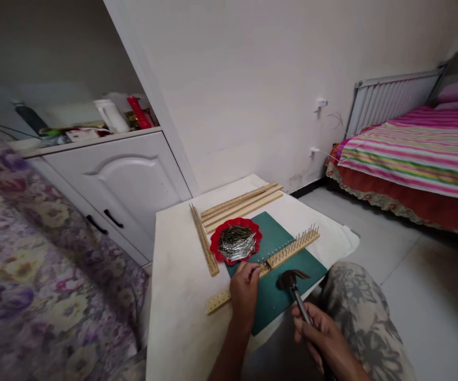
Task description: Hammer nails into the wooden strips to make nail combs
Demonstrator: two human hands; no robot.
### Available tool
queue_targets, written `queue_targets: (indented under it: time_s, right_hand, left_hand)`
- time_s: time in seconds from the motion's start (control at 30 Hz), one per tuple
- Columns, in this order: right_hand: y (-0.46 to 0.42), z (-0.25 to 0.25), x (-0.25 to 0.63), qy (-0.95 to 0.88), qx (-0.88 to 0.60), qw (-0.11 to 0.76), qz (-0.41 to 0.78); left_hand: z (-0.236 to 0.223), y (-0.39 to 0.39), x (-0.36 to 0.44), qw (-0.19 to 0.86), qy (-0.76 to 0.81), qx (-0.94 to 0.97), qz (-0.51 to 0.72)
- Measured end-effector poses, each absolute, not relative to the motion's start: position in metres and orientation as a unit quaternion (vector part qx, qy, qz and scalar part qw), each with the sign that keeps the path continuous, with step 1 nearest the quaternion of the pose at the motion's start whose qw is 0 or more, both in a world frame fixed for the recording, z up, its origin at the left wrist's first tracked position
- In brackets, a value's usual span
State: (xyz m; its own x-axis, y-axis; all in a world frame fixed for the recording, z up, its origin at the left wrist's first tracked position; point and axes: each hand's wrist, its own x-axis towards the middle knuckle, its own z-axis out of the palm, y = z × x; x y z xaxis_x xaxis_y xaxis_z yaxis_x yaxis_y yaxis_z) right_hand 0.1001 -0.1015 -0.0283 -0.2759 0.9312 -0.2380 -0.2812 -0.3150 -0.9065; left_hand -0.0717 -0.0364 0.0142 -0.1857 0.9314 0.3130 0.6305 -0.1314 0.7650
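Observation:
A wooden strip [218,300] lies slantwise across a green mat [271,304]. Rows of upright nails [295,243] stand in its right part, while the left end shows small dark dots. My left hand [245,288] rests over the strip's middle with thumb and fingers pinched together; whatever is between the fingertips is too small to make out. In my right hand [319,334] is a claw hammer [291,280], gripped by its handle, its head above the mat and apart from the strip. Just beyond my left hand sits a red scalloped dish [213,244] heaped with loose nails [236,243].
Several wooden strips [244,206] lie along the back of the white-covered table [177,296], and another strip pair [204,241] lies left of the dish. A white cabinet [121,180] and floral curtain [54,296] are at left. A bed [411,153] stands at right.

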Motion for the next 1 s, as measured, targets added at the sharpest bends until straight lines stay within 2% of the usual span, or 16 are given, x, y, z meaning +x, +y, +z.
queue_targets:
  time_s: [0.57,1.0]
  right_hand:
    - [-0.101,-0.020,0.100,-0.420,-0.417,0.409,0.694]
    - [-0.075,0.037,0.081,-0.526,-0.378,0.376,0.663]
  left_hand:
    - [0.011,-0.035,-0.069,0.139,0.657,0.641,0.373]
    - [0.000,-0.036,-0.072,0.128,0.665,0.639,0.364]
